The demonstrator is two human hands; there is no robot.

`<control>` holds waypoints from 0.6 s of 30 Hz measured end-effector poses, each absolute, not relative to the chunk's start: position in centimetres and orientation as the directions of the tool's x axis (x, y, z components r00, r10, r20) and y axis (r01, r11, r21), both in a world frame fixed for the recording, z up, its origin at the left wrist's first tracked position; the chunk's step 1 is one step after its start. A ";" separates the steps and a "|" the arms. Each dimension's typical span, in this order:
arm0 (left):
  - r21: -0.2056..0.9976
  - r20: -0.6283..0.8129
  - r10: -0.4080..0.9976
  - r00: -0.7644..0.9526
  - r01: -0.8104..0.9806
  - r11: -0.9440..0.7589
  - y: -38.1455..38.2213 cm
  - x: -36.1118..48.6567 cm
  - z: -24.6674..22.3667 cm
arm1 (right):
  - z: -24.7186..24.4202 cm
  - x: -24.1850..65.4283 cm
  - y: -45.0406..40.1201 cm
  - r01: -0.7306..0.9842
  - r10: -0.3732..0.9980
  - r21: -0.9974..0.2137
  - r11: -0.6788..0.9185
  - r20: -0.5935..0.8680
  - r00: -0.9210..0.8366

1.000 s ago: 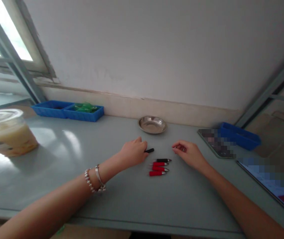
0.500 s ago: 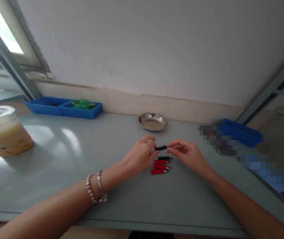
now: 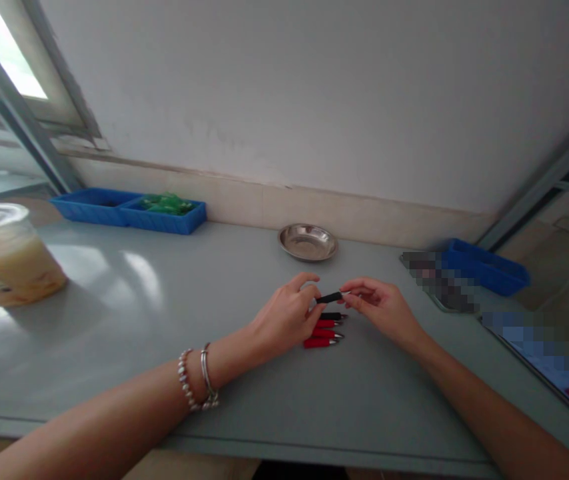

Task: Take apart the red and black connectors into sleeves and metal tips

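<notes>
Between my two hands is a black pen part (image 3: 329,297), held nearly level above the table. My left hand (image 3: 292,310) pinches its left end with thumb and fingers. At its right end, my right hand (image 3: 377,303) pinches the pale tip. Just below, on the table, lies another black pen part (image 3: 332,316) with a metal tip. Several red pen parts lie in a column nearer the front edge, among them a red one (image 3: 317,343) at the bottom. My left fingers hide some of their left ends.
Against the wall stand a round metal dish (image 3: 308,243), a blue divided tray (image 3: 159,221) with green pieces, and a blue tray (image 3: 487,268) on the right. A lidded drink cup (image 3: 12,267) is at left; a tablet-like device (image 3: 544,367) lies at right.
Both hands have shifted slightly right with the black part between them. My left hand now covers more of the pen parts' left ends.
</notes>
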State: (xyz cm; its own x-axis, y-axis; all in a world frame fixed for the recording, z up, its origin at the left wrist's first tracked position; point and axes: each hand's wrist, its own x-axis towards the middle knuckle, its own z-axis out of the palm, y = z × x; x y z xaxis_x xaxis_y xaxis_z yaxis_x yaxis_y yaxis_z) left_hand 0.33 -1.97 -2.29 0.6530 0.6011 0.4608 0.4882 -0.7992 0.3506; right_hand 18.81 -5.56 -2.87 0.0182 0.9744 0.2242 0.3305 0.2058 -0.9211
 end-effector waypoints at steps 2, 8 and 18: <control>0.349 0.462 0.597 0.656 0.484 -0.802 -1.9 0.3 -2.4 | -2.9 18.8 -5.6 0.326 0.976 -0.923 0.203 0.218 0.011; 0.272 0.428 0.572 0.699 0.504 -0.820 -1.5 -0.1 -2.2 | -3.1 18.7 -5.5 0.381 0.974 -0.902 0.203 0.227 0.019; 0.291 0.406 0.583 0.704 0.506 -0.812 -1.7 0.0 -2.1 | -3.0 18.5 -5.7 0.443 0.965 -0.874 0.202 0.254 0.062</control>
